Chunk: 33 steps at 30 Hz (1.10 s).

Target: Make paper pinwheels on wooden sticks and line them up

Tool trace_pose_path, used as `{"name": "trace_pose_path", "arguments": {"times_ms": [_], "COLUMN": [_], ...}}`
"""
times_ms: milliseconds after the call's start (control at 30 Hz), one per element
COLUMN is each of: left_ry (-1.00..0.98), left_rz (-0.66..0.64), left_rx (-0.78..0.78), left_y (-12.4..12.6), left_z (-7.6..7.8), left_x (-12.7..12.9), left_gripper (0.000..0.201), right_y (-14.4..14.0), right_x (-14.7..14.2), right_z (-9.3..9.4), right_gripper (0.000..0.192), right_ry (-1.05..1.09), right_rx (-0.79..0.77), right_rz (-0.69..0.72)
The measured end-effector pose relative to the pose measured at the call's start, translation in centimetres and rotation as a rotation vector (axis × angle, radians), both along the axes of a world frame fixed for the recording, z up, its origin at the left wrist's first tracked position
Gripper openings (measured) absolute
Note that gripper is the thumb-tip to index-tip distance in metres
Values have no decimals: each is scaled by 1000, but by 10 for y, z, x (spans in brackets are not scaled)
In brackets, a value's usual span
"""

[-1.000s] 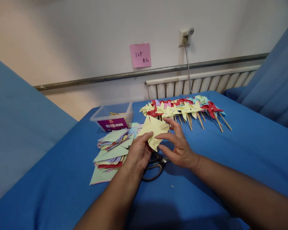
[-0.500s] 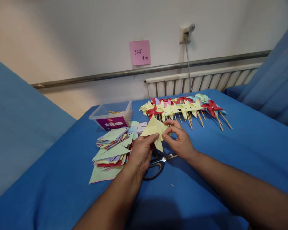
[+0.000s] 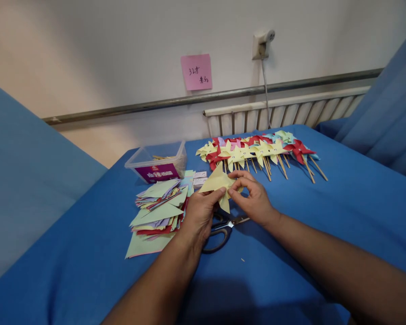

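Note:
A pale yellow paper pinwheel (image 3: 217, 180), partly folded, is held up over the blue-covered table between both hands. My left hand (image 3: 203, 210) grips it from below, the thumb pressed near its centre. Fingers of my right hand (image 3: 252, 196) pinch the paper at its right side; the exact fold under the fingertips is hidden. Black-handled scissors (image 3: 219, 237) lie on the cloth beneath the hands, partly covered by the left one. Close to the left hand is a stack of coloured paper pieces (image 3: 159, 212), many with cut edges.
A clear plastic box (image 3: 155, 162) holding sticks stands at the back left, with small white boxes (image 3: 199, 178) beside it. Finished pinwheels on sticks (image 3: 260, 151) lie in rows at the back. Behind the table are a radiator (image 3: 291, 110) and a metal rail (image 3: 149, 107).
The hands stay almost in place. The paper's right side looks slightly more folded in toward the centre, and the view has shifted a little.

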<state>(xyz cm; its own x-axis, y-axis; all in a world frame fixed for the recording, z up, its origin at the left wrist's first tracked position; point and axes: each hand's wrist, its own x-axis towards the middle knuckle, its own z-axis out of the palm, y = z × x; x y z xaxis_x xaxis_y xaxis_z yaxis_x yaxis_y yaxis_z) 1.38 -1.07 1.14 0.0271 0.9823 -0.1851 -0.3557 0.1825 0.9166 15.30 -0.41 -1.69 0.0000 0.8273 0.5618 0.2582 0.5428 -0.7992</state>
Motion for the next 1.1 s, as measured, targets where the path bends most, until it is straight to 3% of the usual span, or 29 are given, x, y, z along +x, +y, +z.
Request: {"name": "trace_pose_path", "arguments": {"times_ms": [433, 567, 633, 800, 967, 1100], "left_ry": [65, 155, 218, 397, 604, 638], "left_rz": [-32, -187, -242, -322, -410, -323], "left_rx": [4, -56, -67, 21, 120, 177], "left_y": [0, 0, -1, -4, -2, 2], "left_z": [1, 6, 11, 19, 14, 8], "left_x": [-3, -7, -7, -7, -12, -14], "left_gripper": [30, 27, 26, 19, 13, 11], "right_y": [0, 7, 10, 9, 5, 5], "right_x": [1, 12, 20, 30, 26, 17], "right_z": [-1, 7, 15, 28, 22, 16], "right_gripper": [7, 38, 41, 33, 29, 23], "right_ry": [100, 294, 349, 241, 91, 201], "right_rx": [-39, -138, -172, -384, -464, -518], "right_rz": [37, 41, 54, 304, 417, 432]}}
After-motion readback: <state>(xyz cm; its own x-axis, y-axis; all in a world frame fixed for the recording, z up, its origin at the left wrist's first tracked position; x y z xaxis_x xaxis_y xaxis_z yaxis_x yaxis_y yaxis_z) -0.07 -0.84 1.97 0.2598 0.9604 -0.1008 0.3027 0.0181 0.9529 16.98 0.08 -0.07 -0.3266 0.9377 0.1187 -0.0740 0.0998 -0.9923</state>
